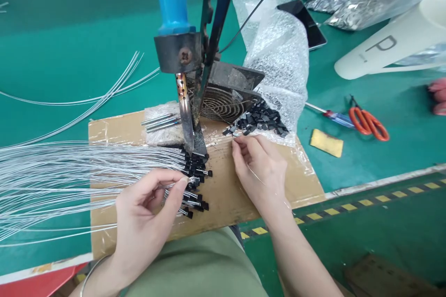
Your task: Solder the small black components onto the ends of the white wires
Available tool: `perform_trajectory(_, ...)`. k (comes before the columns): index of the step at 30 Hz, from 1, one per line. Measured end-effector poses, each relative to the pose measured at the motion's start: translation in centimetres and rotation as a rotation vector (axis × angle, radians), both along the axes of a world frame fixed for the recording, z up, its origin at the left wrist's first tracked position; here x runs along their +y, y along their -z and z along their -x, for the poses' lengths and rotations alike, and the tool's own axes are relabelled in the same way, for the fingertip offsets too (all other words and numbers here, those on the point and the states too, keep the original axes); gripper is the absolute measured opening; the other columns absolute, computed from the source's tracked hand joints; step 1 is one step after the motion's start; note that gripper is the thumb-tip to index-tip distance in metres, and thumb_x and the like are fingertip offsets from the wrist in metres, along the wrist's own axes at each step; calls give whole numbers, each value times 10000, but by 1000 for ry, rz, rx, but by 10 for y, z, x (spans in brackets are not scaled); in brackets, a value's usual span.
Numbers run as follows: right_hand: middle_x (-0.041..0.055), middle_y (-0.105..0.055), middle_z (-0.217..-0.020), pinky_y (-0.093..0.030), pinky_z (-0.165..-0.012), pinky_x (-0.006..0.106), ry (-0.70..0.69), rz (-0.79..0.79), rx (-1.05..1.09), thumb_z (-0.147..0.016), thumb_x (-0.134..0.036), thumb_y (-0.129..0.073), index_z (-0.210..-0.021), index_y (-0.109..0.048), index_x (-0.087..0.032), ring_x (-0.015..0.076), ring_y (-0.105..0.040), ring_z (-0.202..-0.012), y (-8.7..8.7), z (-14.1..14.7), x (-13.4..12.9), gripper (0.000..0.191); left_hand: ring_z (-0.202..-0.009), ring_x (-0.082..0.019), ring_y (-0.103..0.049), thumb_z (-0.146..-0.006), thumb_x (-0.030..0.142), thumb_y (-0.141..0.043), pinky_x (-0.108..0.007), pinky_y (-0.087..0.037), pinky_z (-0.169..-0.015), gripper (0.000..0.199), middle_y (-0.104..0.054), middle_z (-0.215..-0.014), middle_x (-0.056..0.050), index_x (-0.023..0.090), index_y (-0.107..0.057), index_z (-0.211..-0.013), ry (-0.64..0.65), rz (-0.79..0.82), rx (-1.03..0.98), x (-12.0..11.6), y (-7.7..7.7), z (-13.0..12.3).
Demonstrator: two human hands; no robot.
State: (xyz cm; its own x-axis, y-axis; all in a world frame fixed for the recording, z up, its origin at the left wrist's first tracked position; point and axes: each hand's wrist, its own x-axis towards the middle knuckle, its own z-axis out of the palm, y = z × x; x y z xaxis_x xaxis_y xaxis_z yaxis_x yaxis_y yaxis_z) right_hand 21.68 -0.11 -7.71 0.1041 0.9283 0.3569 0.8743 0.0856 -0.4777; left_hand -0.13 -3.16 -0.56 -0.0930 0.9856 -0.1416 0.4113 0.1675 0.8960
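Your left hand [146, 213] pinches thin silver wires [69, 167]; your right hand [259, 167] pinches something hidden beside the small black plastic pieces [259, 120].

Straight ahead the iron [184, 102] in its stand [209, 32] blocks you, with the fan [223, 102] behind it. Wires [69, 171] fan across the whole left side of the cardboard [226, 195]. On your right, bubble wrap [278, 65] and black parts [258, 120] crowd the corner. You have bare cardboard between the hands, and open surface [383, 148] around the scissors [369, 123] and sponge [326, 143]
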Motion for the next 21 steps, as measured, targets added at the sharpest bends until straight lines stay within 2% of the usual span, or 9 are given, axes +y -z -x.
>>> perform_trajectory(5, 94, -739, -874, -557, -690, 344, 24, 20, 45, -1044, -241, -573, -946, -687, -176, 224, -712, -745, 2, -1, -2, 164, -643, -104, -595, -917, 248, -758, -218, -418, -556, 62, -734, -754, 31, 253, -784, -860, 32, -24, 23, -1, 3, 5)
perform_trajectory(7, 76, -753, -870, -579, -691, 339, 68, 45, 185, -1036, -265, -593, -974, -680, -185, 211, -731, -722, 1, 1, -5, 133, -646, -106, -594, -919, 260, -758, -224, -422, -568, 70, -733, -754, 30, 250, -783, -854, 10, -19, 21, -1, 4, 5)
perform_trajectory(9, 40, -756, -848, -603, -669, 315, 109, 98, 418, -1034, -287, -615, -1005, -680, -200, 179, -734, -671, -2, 6, -11, 112, -639, -109, -588, -918, 276, -760, -236, -421, -569, 73, -734, -756, 24, 243, -786, -858, 2, -10, 22, 0, 3, 4)
perform_trajectory(13, -27, -700, -716, -565, -546, 225, 88, 181, 833, -1026, -300, -671, -961, -715, -219, 113, -656, -551, -16, 21, -24, 113, -635, -111, -580, -902, 288, -768, -246, -411, -563, 80, -736, -757, 18, 240, -791, -842, -25, 16, 24, 1, 1, 0)
perform_trajectory(16, -48, -660, -661, -530, -507, 191, 31, 214, 975, -1013, -275, -699, -931, -745, -222, 87, -606, -513, -28, 32, -29, 107, -664, -114, -581, -886, 269, -758, -244, -406, -571, 88, -738, -755, 24, 247, -791, -807, -91, 45, 9, 3, -4, -7)
perform_trajectory(21, -43, -676, -698, -536, -515, 176, -31, 283, 1102, -978, -229, -745, -942, -810, -249, 75, -617, -532, -36, 41, -33, 77, -695, -121, -613, -844, 267, -785, -230, -438, -590, 69, -764, -774, 23, 250, -798, -779, -141, 69, 6, 5, -11, -14)
